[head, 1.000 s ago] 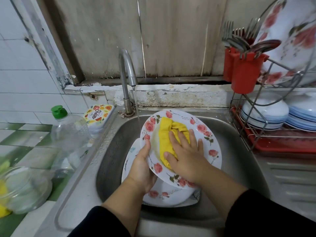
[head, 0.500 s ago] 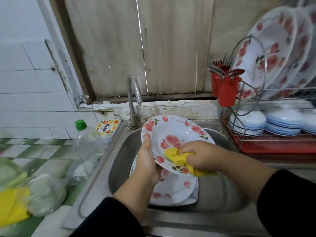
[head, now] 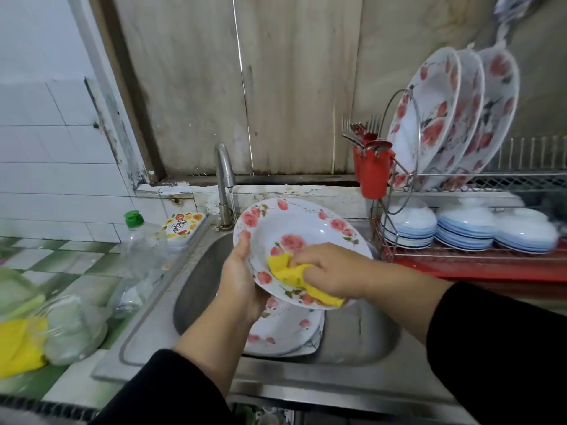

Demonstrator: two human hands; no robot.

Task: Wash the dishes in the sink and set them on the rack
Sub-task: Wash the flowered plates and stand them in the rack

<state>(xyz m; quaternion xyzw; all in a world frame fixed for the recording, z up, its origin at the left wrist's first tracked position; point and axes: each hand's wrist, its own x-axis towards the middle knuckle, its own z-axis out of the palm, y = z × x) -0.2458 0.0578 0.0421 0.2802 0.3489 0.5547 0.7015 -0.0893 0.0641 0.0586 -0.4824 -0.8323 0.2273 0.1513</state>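
Steel sink (head: 352, 338), round floral plate (head: 306, 222), yellow cloth (head: 285, 271)

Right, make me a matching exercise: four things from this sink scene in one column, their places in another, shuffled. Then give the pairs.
1. yellow cloth
2. flowered plate
3. red cutlery holder
4. stacked bowls

A. hangs on the rack's end
B. lower rack shelf
C. gripped by the right hand
D. held at its rim by the left hand

Pairs: 1-C, 2-D, 3-A, 4-B
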